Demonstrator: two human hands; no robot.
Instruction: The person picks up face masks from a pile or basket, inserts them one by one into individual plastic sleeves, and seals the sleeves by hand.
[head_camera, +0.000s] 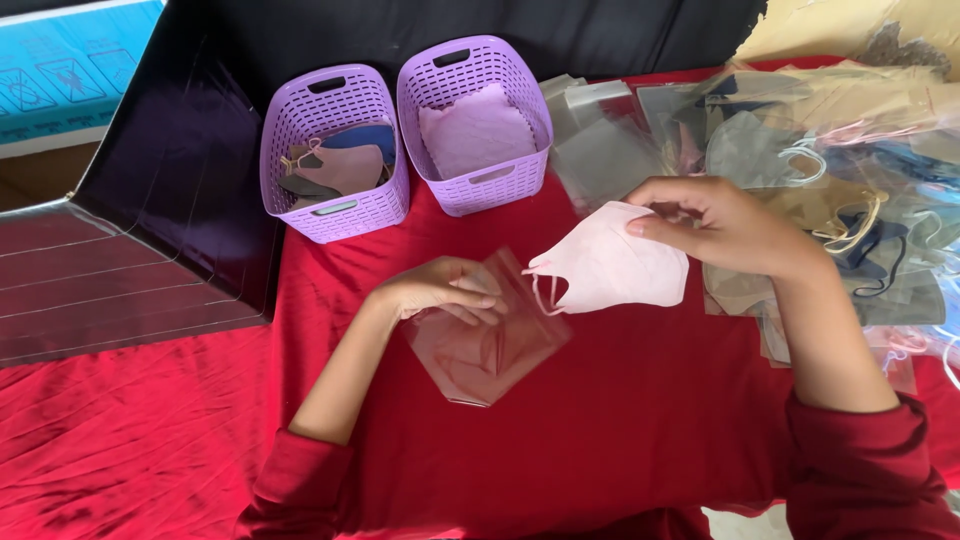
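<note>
Red cloth (640, 420) under both hands, soft, wrinkled, covers the whole work surface. Black panel (190, 150) well off beyond the left hand, glossy. Pile of bagged masks (850, 160) just past the right hand, clear crinkly sleeves, mixed colours, ear loops sticking out.

2 lilac baskets ahead of the left hand, rigid perforated plastic, slot handles. Left basket (335, 150) holds loose masks, brown, pink, blue. Right basket (472, 120) holds pink fabric-like pieces, flat stack.

Pink mask (620, 265) hangs between the hands, nearer the right, off the cloth. Folded flat, curved edge, matte non-woven look, thin pink loop dangling at its left tip. Clear bag (490, 345) lies flat on the cloth under and just below the left hand, thin shiny film, roughly 5-sided outline, red shows through.

Right hand (725, 225) closed in a pinch on the mask's upper right edge, thumb and fingertips. Left hand (445, 290) palm down, fingers curled onto the bag's top edge, pressing or pinching it; can't tell if the mouth is open.

Judgement for doing this well: keep the bag edge pinned flat so the film doesn't slide, hold the mask by 1 edge only so it stays folded, keep the loop from snagging on the bag rim, lead with the narrow tip.
</note>
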